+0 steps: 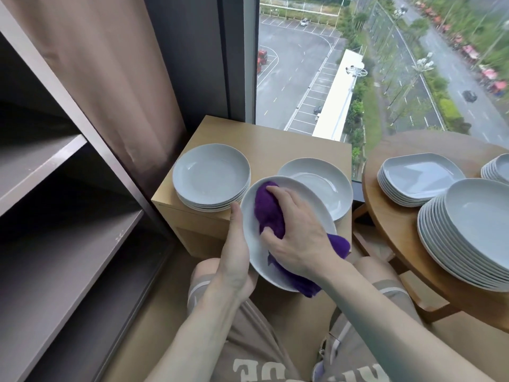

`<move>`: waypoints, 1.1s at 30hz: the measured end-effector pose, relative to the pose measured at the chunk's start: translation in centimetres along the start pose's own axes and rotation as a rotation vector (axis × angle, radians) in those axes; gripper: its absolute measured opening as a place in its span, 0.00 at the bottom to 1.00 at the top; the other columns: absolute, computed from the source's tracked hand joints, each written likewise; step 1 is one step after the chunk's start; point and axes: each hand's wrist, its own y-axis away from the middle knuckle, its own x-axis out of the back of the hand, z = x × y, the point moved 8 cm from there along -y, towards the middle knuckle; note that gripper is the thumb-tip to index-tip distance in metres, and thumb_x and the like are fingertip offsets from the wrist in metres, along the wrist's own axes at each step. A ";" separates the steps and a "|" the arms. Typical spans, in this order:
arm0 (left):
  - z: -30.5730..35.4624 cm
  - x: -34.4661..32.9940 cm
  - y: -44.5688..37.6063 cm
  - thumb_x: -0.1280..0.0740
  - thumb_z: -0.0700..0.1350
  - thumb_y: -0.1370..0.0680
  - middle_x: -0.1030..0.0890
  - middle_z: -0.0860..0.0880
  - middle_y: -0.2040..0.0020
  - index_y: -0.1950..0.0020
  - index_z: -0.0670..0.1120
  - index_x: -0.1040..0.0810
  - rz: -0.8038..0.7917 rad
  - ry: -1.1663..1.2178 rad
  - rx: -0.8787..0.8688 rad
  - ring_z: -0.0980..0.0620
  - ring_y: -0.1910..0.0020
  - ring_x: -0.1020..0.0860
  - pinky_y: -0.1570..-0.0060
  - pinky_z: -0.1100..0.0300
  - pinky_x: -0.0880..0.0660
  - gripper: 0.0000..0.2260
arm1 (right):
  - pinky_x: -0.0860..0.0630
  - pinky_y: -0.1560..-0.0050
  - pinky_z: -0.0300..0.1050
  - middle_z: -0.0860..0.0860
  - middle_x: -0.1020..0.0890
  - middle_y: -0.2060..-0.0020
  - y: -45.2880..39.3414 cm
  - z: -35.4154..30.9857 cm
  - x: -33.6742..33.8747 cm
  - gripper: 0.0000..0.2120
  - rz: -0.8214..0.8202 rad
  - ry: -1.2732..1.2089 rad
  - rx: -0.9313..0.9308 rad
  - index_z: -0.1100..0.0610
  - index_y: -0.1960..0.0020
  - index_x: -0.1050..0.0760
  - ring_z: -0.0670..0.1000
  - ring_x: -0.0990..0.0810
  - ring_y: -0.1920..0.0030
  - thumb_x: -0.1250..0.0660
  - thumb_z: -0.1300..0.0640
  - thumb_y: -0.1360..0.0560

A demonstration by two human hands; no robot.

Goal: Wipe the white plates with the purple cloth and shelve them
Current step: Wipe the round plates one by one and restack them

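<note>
Plate [257, 244] in mid-air over the person's lap, tilted, and it's the left hand [237, 260] carrying it: the thumb lies along the near-left rim, pointing up, while the other fingers curl underneath out of sight, gripping the edge. The right hand [296, 235] is down inside the bowl of that plate, fingers spread and bent over the purple cloth [271, 213], pressing it against the white surface. The cloth bunches up ahead of the fingertips toward the far rim, and its tail spills out behind the palm, over the near-right edge of the plate, hanging free.

Just beyond the left thumb tip, nearly touching it, sits a stack of round white plates [211, 177] on the small wooden cabinet [275, 142]. Beyond the right hand's knuckles, partly hidden by the held plate, a second, shorter stack [322, 186] rests on the same cabinet top. Well off to the right of the right wrist, a round wooden table [391, 230] carries a tall stack of round plates [468, 235], a stack of squarish plates [418, 177] behind it, and one more stack [497, 168] cut off by the frame edge. Far to the left of the left forearm stand the grey shelves [55, 175], with a curtain [110, 78] beside them and the window [358, 64] straight ahead.
</note>
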 end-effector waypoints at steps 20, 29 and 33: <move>4.3 1.7 0.7 0.54 0.62 0.14 0.15 0.45 0.38 0.30 0.51 0.23 0.029 0.035 -0.201 0.44 0.40 0.16 0.45 0.47 0.17 0.26 | 0.26 0.42 0.49 0.44 0.23 0.43 3.3 0.6 0.8 0.18 -0.329 0.317 -0.038 0.45 0.36 0.24 0.51 0.28 0.41 0.37 0.52 0.26; 2.5 0.9 0.7 0.51 0.64 0.15 0.17 0.44 0.34 0.27 0.50 0.24 -0.017 0.025 -0.129 0.41 0.36 0.18 0.34 0.40 0.23 0.28 | 0.31 0.48 0.48 0.50 0.27 0.37 -1.5 1.4 2.4 0.20 -0.055 0.373 -0.096 0.52 0.32 0.31 0.55 0.30 0.42 0.37 0.51 0.23; 1.4 0.5 0.6 0.50 0.61 0.14 0.16 0.45 0.36 0.29 0.50 0.22 0.015 0.003 -0.097 0.45 0.35 0.18 0.30 0.43 0.26 0.26 | 0.31 0.36 0.49 0.53 0.28 0.36 -2.4 -1.3 0.9 0.24 0.012 0.330 0.035 0.54 0.29 0.34 0.57 0.29 0.39 0.38 0.46 0.22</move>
